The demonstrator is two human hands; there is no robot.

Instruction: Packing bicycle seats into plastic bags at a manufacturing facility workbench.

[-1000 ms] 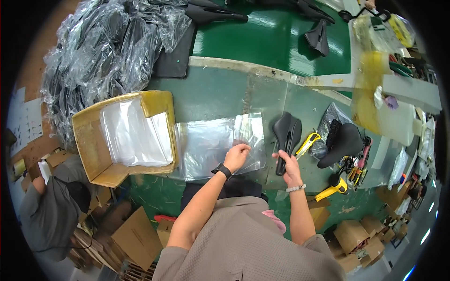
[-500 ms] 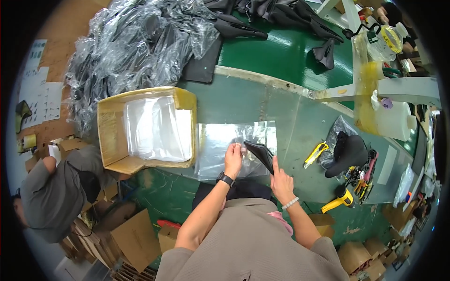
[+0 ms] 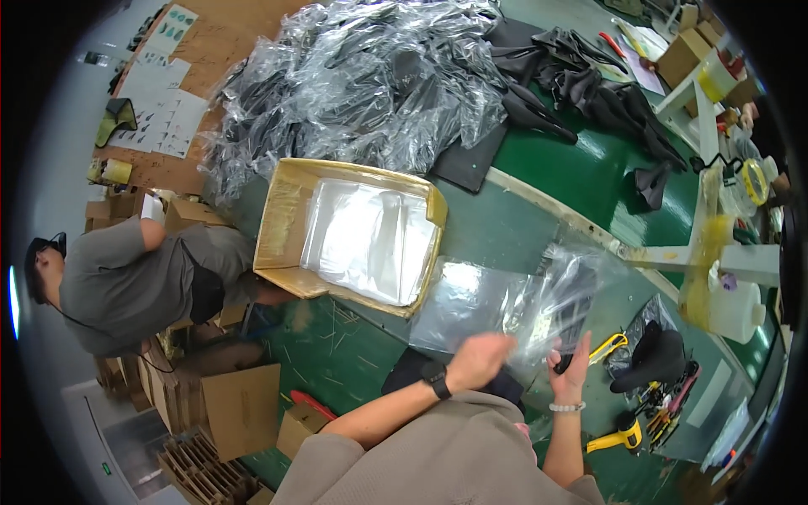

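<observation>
A black bicycle saddle [image 3: 569, 295] stands inside a clear plastic bag [image 3: 539, 324] in front of me, seen through the film. My right hand [image 3: 572, 370] is closed round the saddle's near end, thumb on one side and fingers on the other. Beside the bag's near left part is my left hand [image 3: 481, 362], smeared by motion, so its fingers are hard to read. More flat clear bags [image 3: 463, 303] lie on the table to the left of the saddle.
A cardboard box [image 3: 282, 227] of clear bags stands to the left. Behind it heaps a pile of bagged saddles [image 3: 362, 84]. Bare saddles [image 3: 614, 105] lie at the far right. A yellow cutter [image 3: 608, 347], another saddle [image 3: 652, 358] and a yellow heat gun [image 3: 619, 435] lie right. A person [image 3: 160, 282] is at left.
The saddle, bare in my hands before, is now inside a clear bag. My left hand has left its far end and moved nearer to me. The view has shifted left.
</observation>
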